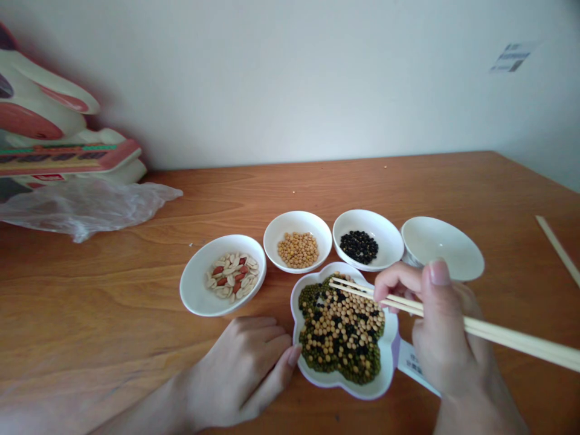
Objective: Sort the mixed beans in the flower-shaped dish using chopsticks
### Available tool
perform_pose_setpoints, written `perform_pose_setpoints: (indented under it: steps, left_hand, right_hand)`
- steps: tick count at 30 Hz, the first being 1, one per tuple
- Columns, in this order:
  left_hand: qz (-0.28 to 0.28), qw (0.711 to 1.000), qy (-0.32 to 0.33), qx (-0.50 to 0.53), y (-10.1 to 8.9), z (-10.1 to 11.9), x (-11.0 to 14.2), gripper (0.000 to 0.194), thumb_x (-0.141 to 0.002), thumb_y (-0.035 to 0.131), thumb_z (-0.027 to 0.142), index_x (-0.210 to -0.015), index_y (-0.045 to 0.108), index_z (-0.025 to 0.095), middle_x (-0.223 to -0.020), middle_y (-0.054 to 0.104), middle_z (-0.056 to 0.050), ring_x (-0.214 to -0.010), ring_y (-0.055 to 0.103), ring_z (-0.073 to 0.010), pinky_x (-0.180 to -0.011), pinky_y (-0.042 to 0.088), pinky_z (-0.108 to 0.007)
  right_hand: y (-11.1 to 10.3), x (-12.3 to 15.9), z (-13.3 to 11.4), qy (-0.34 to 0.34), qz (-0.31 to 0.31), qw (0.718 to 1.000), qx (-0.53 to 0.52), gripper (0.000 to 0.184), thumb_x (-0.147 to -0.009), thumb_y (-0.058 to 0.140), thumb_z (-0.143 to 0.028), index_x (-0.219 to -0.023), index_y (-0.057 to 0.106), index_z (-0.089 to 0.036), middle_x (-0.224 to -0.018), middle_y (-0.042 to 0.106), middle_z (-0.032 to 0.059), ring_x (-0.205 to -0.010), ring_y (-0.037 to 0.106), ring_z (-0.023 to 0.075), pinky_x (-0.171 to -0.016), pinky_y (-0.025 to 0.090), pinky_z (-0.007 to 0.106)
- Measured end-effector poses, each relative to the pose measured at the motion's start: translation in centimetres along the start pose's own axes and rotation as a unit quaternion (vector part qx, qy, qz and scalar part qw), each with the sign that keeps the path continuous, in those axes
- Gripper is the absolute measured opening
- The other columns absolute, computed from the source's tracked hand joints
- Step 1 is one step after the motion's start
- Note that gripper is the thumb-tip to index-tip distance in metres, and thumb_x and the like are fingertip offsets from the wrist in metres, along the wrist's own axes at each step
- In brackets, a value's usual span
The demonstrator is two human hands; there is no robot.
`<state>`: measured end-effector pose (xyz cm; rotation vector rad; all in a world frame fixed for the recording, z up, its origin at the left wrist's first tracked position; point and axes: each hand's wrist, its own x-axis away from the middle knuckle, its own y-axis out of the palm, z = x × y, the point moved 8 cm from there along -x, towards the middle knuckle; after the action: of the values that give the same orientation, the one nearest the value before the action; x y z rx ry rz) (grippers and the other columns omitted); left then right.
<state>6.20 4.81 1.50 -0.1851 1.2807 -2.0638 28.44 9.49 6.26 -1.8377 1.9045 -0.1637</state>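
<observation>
My right hand point(441, 329) grips a pair of wooden chopsticks point(498, 333) whose tips hover over the far edge of a flower-shaped white dish point(388, 370). That dish holds mixed green, yellow and black beans point(341, 332). My left hand point(242, 371) lies flat on the table, its thumb touching the dish's left rim. Behind the dish stand small white bowls: one with peanuts and red pieces point(199, 296), one with yellow beans point(281, 226), one with black beans point(385, 232), and one with nothing in it point(446, 248).
The wooden table point(113, 302) runs back to a white wall. A crumpled clear plastic bag point(86, 208) and a white-and-pink toy point(49, 139) lie at the far left. A loose wooden stick point(558, 249) lies at the right edge. A barcode label point(414, 362) peeks from under the dish.
</observation>
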Motion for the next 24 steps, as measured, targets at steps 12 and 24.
perform_pose_setpoints:
  steps: [12, 24]
  left_hand:
    - [-0.002, 1.0, -0.001, 0.006, 0.06, -0.05, -0.05, 0.036, -0.116, 0.034, 0.019, -0.084, 0.051, 0.022, -0.076, 0.064, -0.001, -0.066, 0.054, -0.0179, -0.065, 0.035, -0.035]
    - [-0.003, 1.0, -0.002, 0.007, 0.12, -0.05, 0.03, 0.035, -0.116, 0.035, 0.019, -0.084, 0.05, 0.022, -0.076, 0.064, -0.001, -0.066, 0.053, -0.0181, -0.065, 0.034, -0.035]
  right_hand:
    - [0.08, 0.18, 0.06, 0.007, -0.019, 1.0, -0.002, 0.076, -0.114, 0.021, -0.064, -0.073, 0.07, -0.023, -0.066, 0.067, 0.0021, -0.063, 0.064, 0.0167, -0.059, 0.043, 0.031]
    - [0.23, 0.23, -0.13, 0.005, -0.022, 1.0, -0.005, 0.075, -0.114, 0.021, -0.064, -0.073, 0.069, -0.024, -0.065, 0.066, 0.0024, -0.062, 0.063, 0.0172, -0.059, 0.041, 0.033]
